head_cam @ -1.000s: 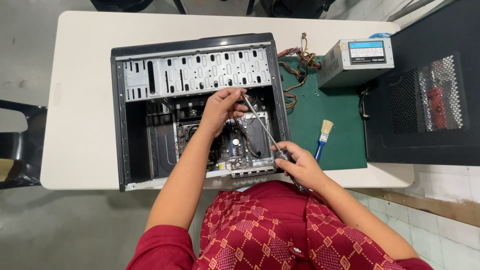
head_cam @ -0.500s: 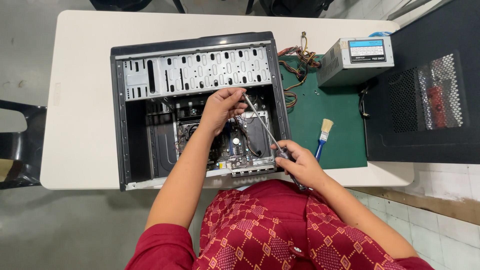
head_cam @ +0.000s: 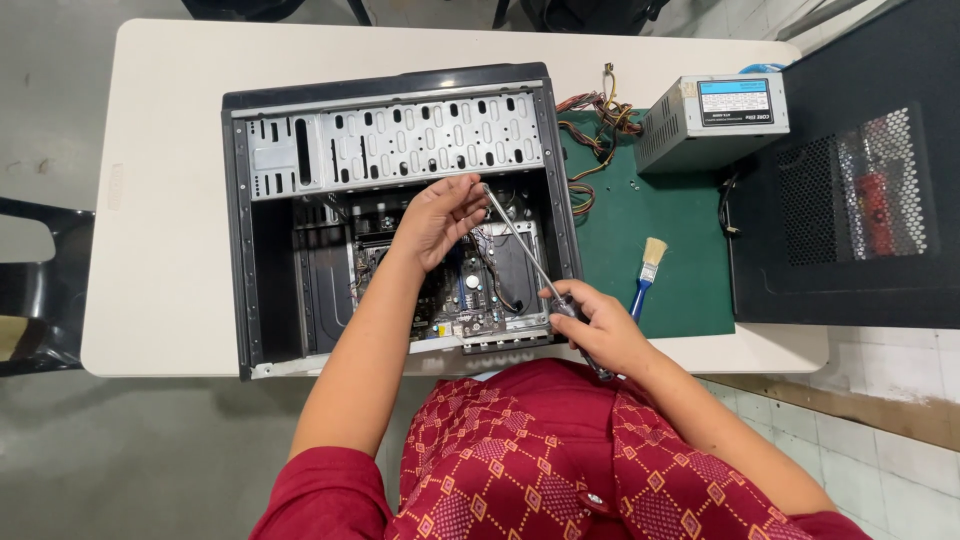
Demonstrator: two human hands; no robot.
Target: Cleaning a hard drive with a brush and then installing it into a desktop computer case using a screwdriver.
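Note:
An open black computer case (head_cam: 240, 230) lies on its side on a white table (head_cam: 160, 150), its motherboard (head_cam: 470, 290) exposed. My left hand (head_cam: 440, 215) reaches inside over the board, fingers pinched at the tip of a long screwdriver (head_cam: 520, 245). My right hand (head_cam: 598, 322) grips the screwdriver's handle at the case's near right edge. The metal shaft slants up and left from it into the case. What the left fingertips pinch is too small to tell.
A green mat (head_cam: 660, 230) lies right of the case with a blue-handled paintbrush (head_cam: 647, 268) on it. A grey power supply (head_cam: 715, 115) with coloured cables (head_cam: 595, 120) sits behind. A black side panel (head_cam: 850, 200) is at far right, a black chair (head_cam: 40, 290) at left.
Both hands hold nearly the same pose; the left fingers have shifted slightly at the screwdriver tip. Nothing else has moved.

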